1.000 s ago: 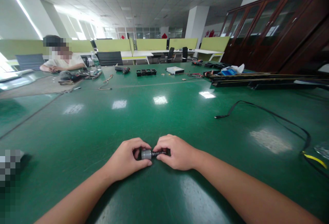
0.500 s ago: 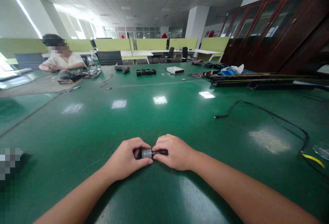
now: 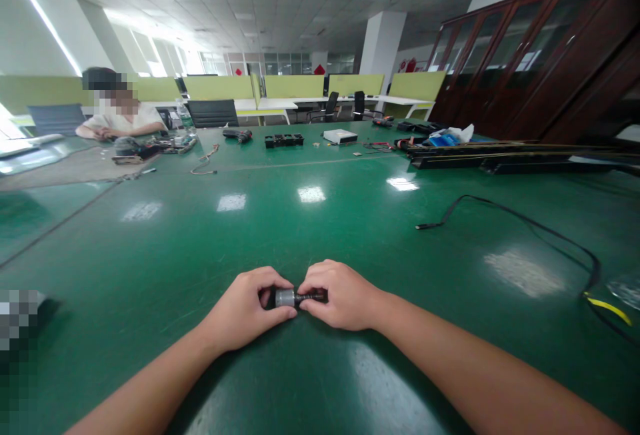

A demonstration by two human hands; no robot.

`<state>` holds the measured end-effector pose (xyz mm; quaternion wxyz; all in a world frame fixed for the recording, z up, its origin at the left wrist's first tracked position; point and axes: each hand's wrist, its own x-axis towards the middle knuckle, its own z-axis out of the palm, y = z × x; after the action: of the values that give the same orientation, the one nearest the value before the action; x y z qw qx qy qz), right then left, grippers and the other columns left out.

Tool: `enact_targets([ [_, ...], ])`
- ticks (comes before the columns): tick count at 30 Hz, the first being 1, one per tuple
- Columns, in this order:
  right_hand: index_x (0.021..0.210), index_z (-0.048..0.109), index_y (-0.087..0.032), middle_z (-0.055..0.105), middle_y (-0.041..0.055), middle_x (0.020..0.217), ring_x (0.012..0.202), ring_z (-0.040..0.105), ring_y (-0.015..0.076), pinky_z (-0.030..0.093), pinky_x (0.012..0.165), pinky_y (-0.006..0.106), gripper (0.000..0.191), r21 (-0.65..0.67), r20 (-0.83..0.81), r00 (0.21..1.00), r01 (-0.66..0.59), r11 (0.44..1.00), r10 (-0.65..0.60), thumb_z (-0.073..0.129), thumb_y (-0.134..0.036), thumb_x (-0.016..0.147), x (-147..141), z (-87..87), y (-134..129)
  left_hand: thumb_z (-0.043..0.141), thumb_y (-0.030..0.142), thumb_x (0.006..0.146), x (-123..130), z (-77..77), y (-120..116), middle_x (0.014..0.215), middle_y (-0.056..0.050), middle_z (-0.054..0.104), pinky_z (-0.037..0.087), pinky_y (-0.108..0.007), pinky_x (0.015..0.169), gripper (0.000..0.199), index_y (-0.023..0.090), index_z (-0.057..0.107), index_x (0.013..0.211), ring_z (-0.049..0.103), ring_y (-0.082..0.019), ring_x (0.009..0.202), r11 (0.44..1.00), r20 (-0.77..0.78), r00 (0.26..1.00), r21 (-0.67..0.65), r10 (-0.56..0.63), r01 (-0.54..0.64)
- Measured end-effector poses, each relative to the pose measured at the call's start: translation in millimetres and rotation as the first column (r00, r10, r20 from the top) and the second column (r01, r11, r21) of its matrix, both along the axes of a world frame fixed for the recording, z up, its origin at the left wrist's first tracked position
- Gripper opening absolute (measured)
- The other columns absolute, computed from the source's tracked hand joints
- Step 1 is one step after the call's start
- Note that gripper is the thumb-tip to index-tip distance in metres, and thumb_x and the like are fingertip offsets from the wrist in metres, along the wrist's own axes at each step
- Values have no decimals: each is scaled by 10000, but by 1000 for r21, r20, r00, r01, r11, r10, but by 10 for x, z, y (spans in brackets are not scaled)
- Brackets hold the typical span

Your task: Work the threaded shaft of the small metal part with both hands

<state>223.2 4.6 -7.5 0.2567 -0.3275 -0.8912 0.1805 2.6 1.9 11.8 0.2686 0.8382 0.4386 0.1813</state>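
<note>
your left hand [image 3: 257,305] pinches the grey cylinder [image 3: 285,298]; your right hand [image 3: 343,296] pinches the dark shaft [image 3: 316,296] beside it.

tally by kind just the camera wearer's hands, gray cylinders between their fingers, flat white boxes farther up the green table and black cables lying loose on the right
hands (left hand, right hand): 2
gray cylinder: 1
flat white box: 1
black cable: 1
total: 5
</note>
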Motion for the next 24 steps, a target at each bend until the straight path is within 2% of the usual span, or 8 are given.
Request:
enact_targets([
  [24, 802, 697, -176, 640, -10, 696, 663, 554, 137, 385, 680, 275, 69, -12, -20, 999, 26, 1000, -26, 692, -179, 733, 30, -12, 13, 749, 322, 767, -6, -14, -8, 769, 15, 599, 364, -229, 601, 218, 217, 724, 957, 504, -127, 647, 1000, 5, 1000, 5, -3, 3],
])
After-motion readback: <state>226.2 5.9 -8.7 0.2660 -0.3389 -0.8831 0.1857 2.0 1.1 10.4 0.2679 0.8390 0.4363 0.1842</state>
